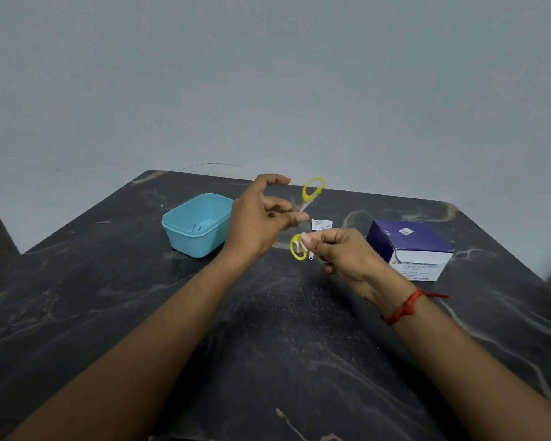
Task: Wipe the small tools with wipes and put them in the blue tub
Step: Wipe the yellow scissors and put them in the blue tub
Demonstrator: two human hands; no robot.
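Small scissors with yellow handle loops (312,190) are held up over the middle of the dark table, spread wide. My left hand (261,218) pinches them near the pivot and blades. My right hand (337,253) pinches a small white wipe (300,247) against the lower yellow loop. The blue tub (201,246) stands on the table just left of my left hand, with a small metal tool lying inside it. A small metal item shows on the table just below my right fingers; its kind is unclear.
A purple and white box of alcohol swabs (411,246) stands to the right. A torn white wipe wrapper (321,224) lies behind my hands. The dark marble table (268,345) meets a grey wall at the back.
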